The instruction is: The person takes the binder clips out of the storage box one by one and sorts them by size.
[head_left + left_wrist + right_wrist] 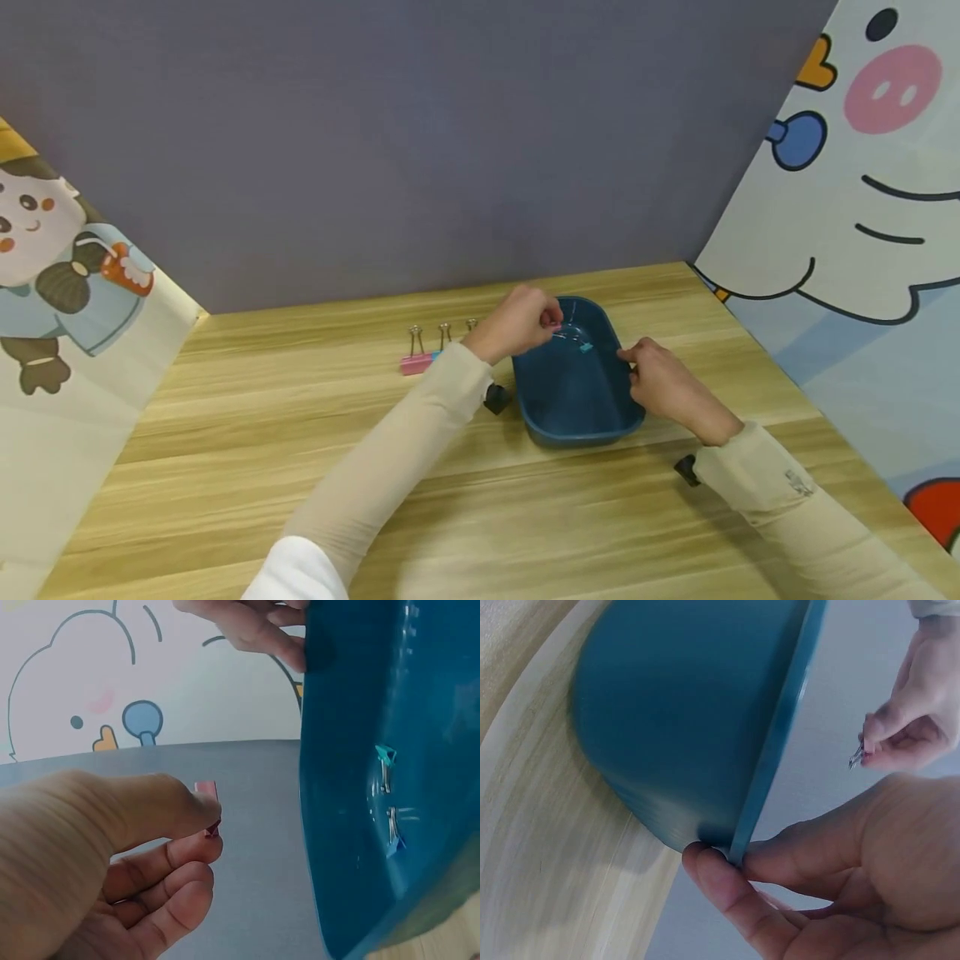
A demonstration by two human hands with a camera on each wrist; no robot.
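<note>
Between thumb and forefinger, my left hand pinches a small pink binder clip over the far left part of a dark blue plastic bin. Its wire handles show in the right wrist view. My right hand grips the bin's right rim, thumb and fingers on either side of the wall. Inside the bin lie a teal binder clip and a blue binder clip, apart from each other.
Left of the bin, a pink binder clip stands on the wooden table with handles up. Beside it are more clips, partly hidden by my left arm. A grey panel closes off the back, and printed cartoon panels flank both sides.
</note>
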